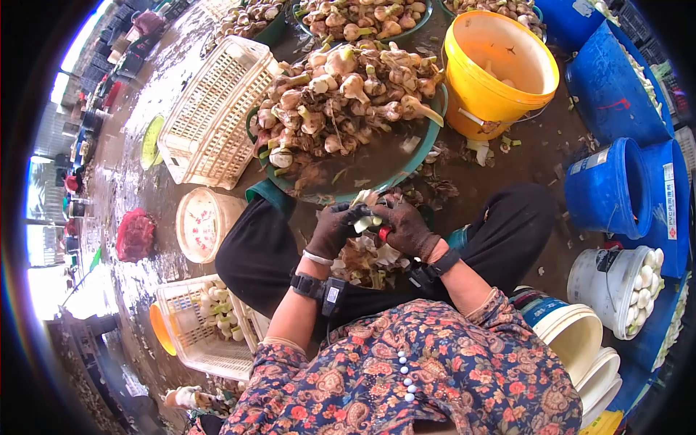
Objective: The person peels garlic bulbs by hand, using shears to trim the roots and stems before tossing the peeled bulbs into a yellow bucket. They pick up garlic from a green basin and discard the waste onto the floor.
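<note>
My left hand (336, 228), in a dark glove, is closed around a pale garlic bulb (362, 220) with loose skin, held above my lap. Pressed close beside it, my gloved right hand (407, 226) is closed on a small red-handled tool (384, 233); its working end is hidden. The fingers of both hands meet at the bulb. Papery garlic peelings (366, 262) lie heaped below, between my legs. Just ahead stands a wide green-rimmed tub (428, 148), where a large pile of unpeeled garlic (341, 101) rests.
A yellow bucket (467, 80) stands right of the tub, a white plastic crate (196, 123) left of it. Another crate (203, 362) holds peeled garlic on the left. Blue buckets (580, 174) and a white bucket (591, 290) of peeled bulbs line the right. The floor (138, 185) looks wet.
</note>
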Tool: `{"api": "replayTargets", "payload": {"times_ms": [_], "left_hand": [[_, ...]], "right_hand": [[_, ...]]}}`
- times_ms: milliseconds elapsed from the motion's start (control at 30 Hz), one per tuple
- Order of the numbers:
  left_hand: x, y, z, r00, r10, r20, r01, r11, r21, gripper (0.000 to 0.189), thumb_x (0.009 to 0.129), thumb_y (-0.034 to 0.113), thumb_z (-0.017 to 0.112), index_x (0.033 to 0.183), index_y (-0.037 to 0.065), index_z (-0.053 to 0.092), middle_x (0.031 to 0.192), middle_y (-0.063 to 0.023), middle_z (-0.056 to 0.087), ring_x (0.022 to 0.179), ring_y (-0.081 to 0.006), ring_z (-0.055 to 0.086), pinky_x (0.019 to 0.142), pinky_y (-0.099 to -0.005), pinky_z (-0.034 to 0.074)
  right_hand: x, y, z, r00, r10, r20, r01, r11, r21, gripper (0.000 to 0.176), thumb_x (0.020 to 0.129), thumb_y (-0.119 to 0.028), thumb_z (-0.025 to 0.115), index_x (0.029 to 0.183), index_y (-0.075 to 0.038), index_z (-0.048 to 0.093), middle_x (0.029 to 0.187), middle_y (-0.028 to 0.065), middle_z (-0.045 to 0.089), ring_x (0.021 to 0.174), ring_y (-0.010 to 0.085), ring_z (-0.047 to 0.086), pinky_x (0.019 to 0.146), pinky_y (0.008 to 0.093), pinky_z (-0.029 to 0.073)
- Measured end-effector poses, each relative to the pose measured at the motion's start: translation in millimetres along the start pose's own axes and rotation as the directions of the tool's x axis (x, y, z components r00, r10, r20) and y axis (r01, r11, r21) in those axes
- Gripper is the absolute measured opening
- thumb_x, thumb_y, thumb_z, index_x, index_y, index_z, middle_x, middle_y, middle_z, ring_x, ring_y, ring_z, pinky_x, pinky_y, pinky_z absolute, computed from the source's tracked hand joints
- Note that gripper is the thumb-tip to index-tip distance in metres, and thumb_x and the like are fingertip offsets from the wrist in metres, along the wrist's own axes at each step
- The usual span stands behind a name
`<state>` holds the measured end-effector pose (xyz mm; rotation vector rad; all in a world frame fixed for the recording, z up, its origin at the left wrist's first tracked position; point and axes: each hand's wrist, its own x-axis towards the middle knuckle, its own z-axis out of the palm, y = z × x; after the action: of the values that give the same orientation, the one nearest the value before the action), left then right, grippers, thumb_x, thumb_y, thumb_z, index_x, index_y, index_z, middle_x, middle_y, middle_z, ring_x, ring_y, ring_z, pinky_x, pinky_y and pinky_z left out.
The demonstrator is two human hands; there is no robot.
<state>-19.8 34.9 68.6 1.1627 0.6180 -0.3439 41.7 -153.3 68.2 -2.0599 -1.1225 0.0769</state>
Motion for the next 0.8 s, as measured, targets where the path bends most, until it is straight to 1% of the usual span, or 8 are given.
{"api": "replayTargets", "payload": {"times_ms": [233,267,433,500,533,667,767,800], "left_hand": [[-15,2,21,0.945,0.324,-0.049,-0.322,0.945,0.050,0.025,0.084,0.021,0.065,0.097,0.000,0.065,0.086,-0.0004,0.063,0.076,-0.0075,0.056,0.068,-0.0216,0.044],[-22,8,26,0.947,0.320,0.004,-0.319,0.941,0.116,0.025,0.084,0.019,0.065,0.098,-0.001,0.064,0.091,-0.0008,0.063,0.082,-0.0080,0.055,0.074,-0.0229,0.044],[-57,34,31,0.973,0.232,-0.022,-0.231,0.972,0.044,0.021,0.083,0.013,0.062,0.100,0.001,0.063,0.087,0.0001,0.062,0.078,-0.0075,0.055,0.069,-0.0221,0.045],[-54,35,14,0.910,0.413,0.007,-0.412,0.909,-0.058,0.017,0.083,0.013,0.062,0.095,0.002,0.063,0.086,0.0000,0.062,0.076,-0.0073,0.056,0.066,-0.0215,0.046],[-62,43,5,0.916,0.401,0.016,-0.400,0.915,-0.053,0.016,0.082,0.014,0.062,0.092,0.002,0.062,0.083,-0.0005,0.062,0.074,-0.0078,0.057,0.065,-0.0213,0.046],[-78,73,-9,0.933,0.214,0.290,-0.296,0.914,0.277,0.031,0.075,0.018,0.069,0.098,-0.001,0.062,0.081,-0.0020,0.063,0.075,-0.0093,0.058,0.069,-0.0236,0.047],[-30,59,-17,0.870,-0.072,0.487,-0.395,0.488,0.778,0.041,0.073,0.022,0.070,0.107,0.000,0.061,0.092,-0.0153,0.066,0.084,-0.0261,0.063,0.079,-0.0318,0.048],[-8,48,-27,0.922,-0.008,0.387,-0.385,0.087,0.919,0.051,0.072,0.026,0.071,0.116,0.004,0.057,0.103,-0.0198,0.062,0.095,-0.0353,0.059,0.083,-0.0382,0.047]], "right_hand": [[-8,28,14,0.877,0.480,-0.012,-0.272,0.517,0.812,0.020,0.089,-0.019,0.055,0.102,-0.003,0.060,0.081,0.0064,0.063,0.075,0.0142,0.059,0.069,0.0283,0.047],[0,22,9,0.663,0.646,0.378,-0.310,-0.223,0.924,0.030,0.091,-0.030,0.053,0.103,-0.004,0.060,0.089,0.0067,0.065,0.077,0.0176,0.062,0.068,0.0289,0.049],[-34,96,53,0.631,0.556,0.541,-0.132,-0.610,0.782,0.041,0.087,-0.043,0.056,0.101,-0.005,0.062,0.085,0.0071,0.066,0.069,0.0194,0.063,0.063,0.0310,0.052],[-14,51,14,0.644,0.739,0.198,-0.041,-0.226,0.973,0.039,0.088,-0.043,0.054,0.103,-0.009,0.062,0.084,0.0033,0.066,0.067,0.0157,0.061,0.058,0.0286,0.049],[-15,62,7,0.514,0.721,0.464,-0.076,-0.501,0.862,0.035,0.090,-0.040,0.052,0.109,-0.012,0.062,0.086,-0.0002,0.065,0.071,0.0116,0.059,0.056,0.0272,0.047],[-30,96,27,0.630,0.630,0.454,-0.149,-0.476,0.867,0.041,0.086,-0.045,0.056,0.109,-0.011,0.060,0.085,0.0030,0.064,0.059,0.0113,0.056,0.048,0.0235,0.045],[-17,55,6,0.619,0.706,0.345,-0.418,-0.076,0.905,0.036,0.087,-0.040,0.057,0.105,-0.010,0.062,0.079,0.0025,0.063,0.057,0.0110,0.055,0.044,0.0245,0.043],[-10,54,1,0.491,0.700,0.518,-0.461,-0.296,0.837,0.033,0.088,-0.035,0.058,0.104,-0.007,0.062,0.086,0.0040,0.063,0.064,0.0118,0.057,0.048,0.0252,0.044]]}}
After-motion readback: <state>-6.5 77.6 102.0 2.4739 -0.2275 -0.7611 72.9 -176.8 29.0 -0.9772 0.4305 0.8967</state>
